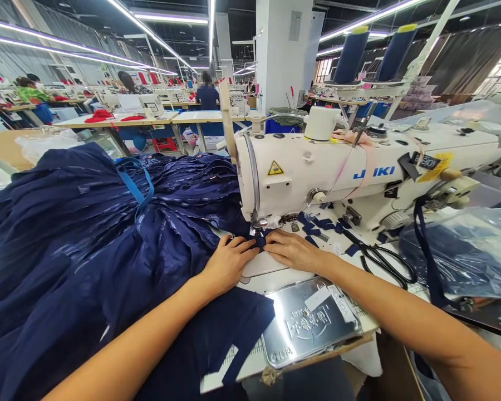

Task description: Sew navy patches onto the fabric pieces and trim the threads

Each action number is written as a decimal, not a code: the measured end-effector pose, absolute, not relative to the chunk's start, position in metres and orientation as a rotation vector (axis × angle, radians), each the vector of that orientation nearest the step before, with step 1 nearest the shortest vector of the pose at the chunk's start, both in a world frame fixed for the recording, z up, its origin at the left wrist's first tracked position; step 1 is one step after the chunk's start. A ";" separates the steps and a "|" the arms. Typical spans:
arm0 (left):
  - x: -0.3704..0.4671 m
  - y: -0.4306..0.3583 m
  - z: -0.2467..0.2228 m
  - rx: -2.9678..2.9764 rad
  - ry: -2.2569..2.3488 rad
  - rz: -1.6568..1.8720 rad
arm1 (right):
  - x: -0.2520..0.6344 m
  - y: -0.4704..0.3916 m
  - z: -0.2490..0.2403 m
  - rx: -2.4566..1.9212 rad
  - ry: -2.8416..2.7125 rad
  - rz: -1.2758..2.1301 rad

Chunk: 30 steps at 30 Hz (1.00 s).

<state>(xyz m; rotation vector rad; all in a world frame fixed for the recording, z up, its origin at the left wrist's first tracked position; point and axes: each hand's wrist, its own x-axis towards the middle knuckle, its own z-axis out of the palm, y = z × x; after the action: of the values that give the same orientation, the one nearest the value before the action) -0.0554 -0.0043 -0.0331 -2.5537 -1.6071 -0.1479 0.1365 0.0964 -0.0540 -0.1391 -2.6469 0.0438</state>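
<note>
A white sewing machine [300,167] stands before me, its presser foot [259,226] down by a small navy fabric piece [259,243]. My left hand [229,262] lies palm down on the left of that piece, fingers stretched out towards the needle area. From the other side, my right hand [294,250] rests with extended fingertips on the fabric's right edge. Both hands are open and press from above. A large heap of navy garments [87,223], bound with a blue strap [136,186], spreads left of the machine. Its cloth also hangs beneath my left forearm.
Black scissors [378,259] and navy scraps [317,225] lie right of the needle area. A shiny metal plate [309,323] sits at the table's front. Plastic-wrapped navy cloth [463,256] is at the right. Thread cones [350,55] stand behind; a person [207,94] is farther back.
</note>
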 end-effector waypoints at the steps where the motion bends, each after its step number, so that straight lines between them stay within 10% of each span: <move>1: -0.056 -0.004 -0.033 -2.556 -1.611 -0.149 | 0.136 0.097 -0.054 -0.142 -2.647 0.043; 30: -0.064 0.024 -0.021 -2.578 -1.914 -0.221 | 0.134 0.101 -0.059 -0.406 -2.660 0.059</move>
<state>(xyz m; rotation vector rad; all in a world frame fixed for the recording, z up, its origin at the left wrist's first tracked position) -0.0642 0.0242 -0.0213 -2.5784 -1.9142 -0.2211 0.1336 0.1012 -0.0588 -0.4056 -2.6596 0.0593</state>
